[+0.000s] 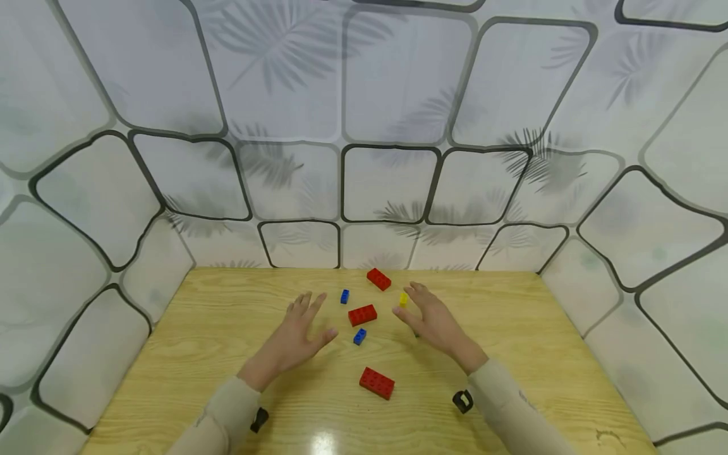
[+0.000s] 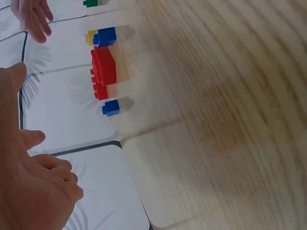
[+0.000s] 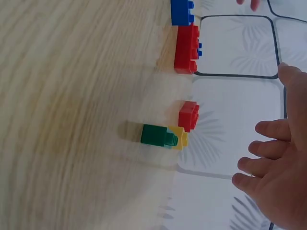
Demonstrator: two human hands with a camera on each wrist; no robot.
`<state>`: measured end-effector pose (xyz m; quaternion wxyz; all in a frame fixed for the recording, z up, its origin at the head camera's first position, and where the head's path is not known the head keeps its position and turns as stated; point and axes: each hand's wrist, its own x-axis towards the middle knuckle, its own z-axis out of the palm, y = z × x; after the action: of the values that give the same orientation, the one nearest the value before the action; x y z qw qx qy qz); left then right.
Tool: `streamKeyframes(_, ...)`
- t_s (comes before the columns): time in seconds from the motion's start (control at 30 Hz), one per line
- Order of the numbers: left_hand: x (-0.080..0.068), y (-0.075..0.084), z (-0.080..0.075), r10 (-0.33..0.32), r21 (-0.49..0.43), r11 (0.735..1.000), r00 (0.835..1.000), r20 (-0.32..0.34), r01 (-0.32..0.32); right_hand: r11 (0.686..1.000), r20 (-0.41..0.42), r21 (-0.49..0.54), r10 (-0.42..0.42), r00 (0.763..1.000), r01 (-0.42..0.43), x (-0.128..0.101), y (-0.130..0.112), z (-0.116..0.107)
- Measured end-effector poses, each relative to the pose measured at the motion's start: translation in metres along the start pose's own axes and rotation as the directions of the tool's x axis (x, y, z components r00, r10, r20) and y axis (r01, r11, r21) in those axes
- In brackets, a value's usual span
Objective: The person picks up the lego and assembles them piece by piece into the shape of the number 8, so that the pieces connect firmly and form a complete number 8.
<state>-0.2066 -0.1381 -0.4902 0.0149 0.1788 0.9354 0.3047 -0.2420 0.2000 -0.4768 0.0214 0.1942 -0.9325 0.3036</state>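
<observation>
My left hand [image 1: 296, 335] hovers over the table, fingers spread and holding nothing. To its right lie a small blue brick [image 1: 344, 296] and a second blue brick [image 1: 359, 336]. Between and beside these sits a red brick [image 1: 362, 315]. Another red brick [image 1: 378, 279] lies farther back, and a third red brick [image 1: 376, 383] rests nearest the front. Over on the right, my right hand [image 1: 435, 319] hangs with its fingers extended, touching no brick. It partly covers a yellow brick [image 1: 403, 299] and hides most of a green brick, which the right wrist view shows plainly [image 3: 154, 135].
The bricks stand on a light wooden table [image 1: 188, 379]. Patterned fabric walls [image 1: 392, 183] with dark outlines and leaf shapes enclose its back and sides. Black wrist straps [image 1: 463, 401] show below both sleeves.
</observation>
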Motion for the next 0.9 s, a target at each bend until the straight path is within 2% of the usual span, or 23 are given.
streamKeyframes(0.17,-0.004,0.006,0.005,0.016,-0.084,0.996,1.0,0.01,-0.015,0.999,0.02,0.049,0.018,1.0,-0.019,-0.009,-0.004,0.005)
streamKeyframes(0.4,-0.007,0.013,0.01,0.056,-0.163,0.985,0.998,0.013,-0.053,0.996,0.035,0.089,-0.025,0.999,0.022,-0.022,-0.013,0.009)
streamKeyframes(0.53,-0.009,0.016,0.014,0.111,-0.165,0.98,0.994,0.005,-0.108,0.993,0.047,0.115,-0.033,0.998,0.027,-0.03,-0.015,0.013)
streamKeyframes(0.7,-0.009,0.018,0.019,0.178,-0.126,0.976,0.984,-0.02,-0.179,0.991,0.051,0.134,-0.019,0.999,0.012,-0.038,-0.015,0.02)
streamKeyframes(0.9,-0.008,0.019,0.025,0.175,-0.111,0.977,0.981,-0.084,-0.183,0.992,0.07,0.119,-0.039,0.997,0.03,-0.046,-0.017,0.027)
